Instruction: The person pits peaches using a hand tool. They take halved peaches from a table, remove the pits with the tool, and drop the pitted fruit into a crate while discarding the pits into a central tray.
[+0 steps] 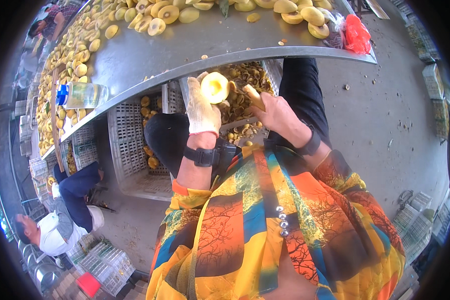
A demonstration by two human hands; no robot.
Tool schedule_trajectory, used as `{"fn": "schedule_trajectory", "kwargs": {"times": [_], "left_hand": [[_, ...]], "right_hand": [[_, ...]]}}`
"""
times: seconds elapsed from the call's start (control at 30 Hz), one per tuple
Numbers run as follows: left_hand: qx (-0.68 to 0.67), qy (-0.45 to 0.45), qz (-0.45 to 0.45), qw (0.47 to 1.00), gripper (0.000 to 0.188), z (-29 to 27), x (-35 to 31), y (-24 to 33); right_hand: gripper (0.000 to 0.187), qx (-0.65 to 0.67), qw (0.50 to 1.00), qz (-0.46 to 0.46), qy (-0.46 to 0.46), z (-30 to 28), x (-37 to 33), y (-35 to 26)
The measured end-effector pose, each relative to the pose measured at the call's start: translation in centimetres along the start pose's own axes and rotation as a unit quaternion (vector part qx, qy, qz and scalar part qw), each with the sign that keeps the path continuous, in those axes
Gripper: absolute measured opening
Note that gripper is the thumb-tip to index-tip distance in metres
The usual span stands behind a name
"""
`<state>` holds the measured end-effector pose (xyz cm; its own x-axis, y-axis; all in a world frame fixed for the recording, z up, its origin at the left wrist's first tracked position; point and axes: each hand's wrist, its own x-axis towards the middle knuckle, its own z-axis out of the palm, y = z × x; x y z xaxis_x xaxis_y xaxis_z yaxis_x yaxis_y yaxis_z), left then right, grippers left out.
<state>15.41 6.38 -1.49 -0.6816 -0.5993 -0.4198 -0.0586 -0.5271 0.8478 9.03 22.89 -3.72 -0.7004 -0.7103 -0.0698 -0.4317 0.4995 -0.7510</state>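
My left hand [203,114], in a pale knit glove, grips a halved yellow peach [215,87] with its hollowed cut face turned up. Close by on the right, my bare right hand [279,118] is closed round a short tool with a wooden handle [255,97]. Its working end points toward the peach half but is hard to make out, and a small gap shows between them. Both hands are just below the metal table's near edge, over a crate of brownish peach scraps [246,75].
Many peach halves [157,26] lie along the far and left parts of the metal table [185,47]. A blue-capped bottle [85,95] stands near its edge; a red plastic bag [357,35] sits at the right corner. A grey crate [127,150] is below left. Another person [60,232] sits at left.
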Motion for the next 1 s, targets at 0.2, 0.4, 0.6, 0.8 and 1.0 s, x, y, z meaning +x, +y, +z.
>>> {"fn": "schedule_trajectory", "kwargs": {"times": [0.2,0.4,0.6,0.8,1.0], "left_hand": [[-0.018,0.011,0.001,1.0,0.045,0.8,0.4,0.2],[0.271,-0.02,0.255,0.928,0.046,-0.4,0.3,0.2],[-0.034,-0.033,0.083,0.995,0.032,-4.9,0.8,3.5],[0.472,0.351,0.212,0.781,0.04,-18.5,-1.6,11.8],[0.503,0.415,0.191,0.734,0.041,-25.7,-4.5,11.7]], "right_hand": [[0.033,0.049,0.997,0.002,-0.067,-0.3,0.4,-4.7],[0.029,0.292,0.947,0.047,-0.13,0.4,-0.2,-6.1],[0.015,0.488,0.792,0.051,-0.363,-2.3,-0.8,-5.6],[0.005,-0.374,0.894,-0.117,0.218,-8.4,4.3,-1.1],[0.033,-0.427,0.828,-0.002,0.362,-16.8,14.8,7.2]]}}
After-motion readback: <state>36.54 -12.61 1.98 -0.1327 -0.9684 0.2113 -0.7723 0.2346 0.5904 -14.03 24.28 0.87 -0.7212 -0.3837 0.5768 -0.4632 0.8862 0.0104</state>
